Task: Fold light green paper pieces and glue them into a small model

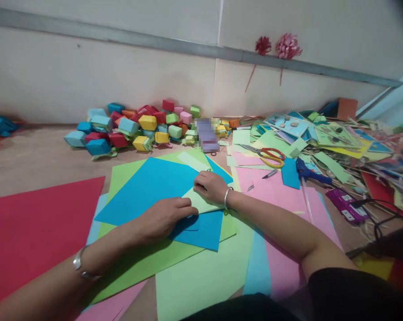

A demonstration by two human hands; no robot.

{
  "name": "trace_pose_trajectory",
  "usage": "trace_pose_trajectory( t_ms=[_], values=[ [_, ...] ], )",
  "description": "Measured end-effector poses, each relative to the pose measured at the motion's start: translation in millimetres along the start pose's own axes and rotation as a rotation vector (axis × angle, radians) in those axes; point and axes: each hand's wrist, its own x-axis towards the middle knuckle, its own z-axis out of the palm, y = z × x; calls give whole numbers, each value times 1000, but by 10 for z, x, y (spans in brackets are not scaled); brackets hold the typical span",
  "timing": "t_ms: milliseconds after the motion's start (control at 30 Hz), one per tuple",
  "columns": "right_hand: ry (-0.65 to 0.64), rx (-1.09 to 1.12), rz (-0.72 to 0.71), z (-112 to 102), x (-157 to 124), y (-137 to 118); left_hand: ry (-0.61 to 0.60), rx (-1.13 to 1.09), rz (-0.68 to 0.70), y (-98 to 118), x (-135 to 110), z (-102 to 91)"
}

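Observation:
My left hand (166,217) lies knuckles up on a blue paper sheet (148,187), fingers curled together and pressing the near edge of a small light green paper piece (201,203). My right hand (210,185) rests on the far end of the same green piece, fingers bent down onto it. Both wrists wear silver bangles. The blue sheet lies on larger green sheets (194,272) spread over the floor.
A red sheet (27,232) lies at the left, pink paper (274,191) at the right. Scissors with red and yellow handles (268,156), a blue glue gun (310,171) and a purple device (346,205) lie right. A heap of folded paper cubes (131,127) sits by the wall.

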Motion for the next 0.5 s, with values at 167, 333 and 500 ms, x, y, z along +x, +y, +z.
trace_pose_trajectory(
  t_ms=[167,333,500],
  values=[
    [-17,12,5,-6,10,-3,-81,63,-71,40,116,-21],
    [-23,39,4,-18,20,-3,-249,83,-69,97,217,-236],
    [-47,86,-6,-58,44,11,-214,-53,-42,106,295,-297]
  ],
)
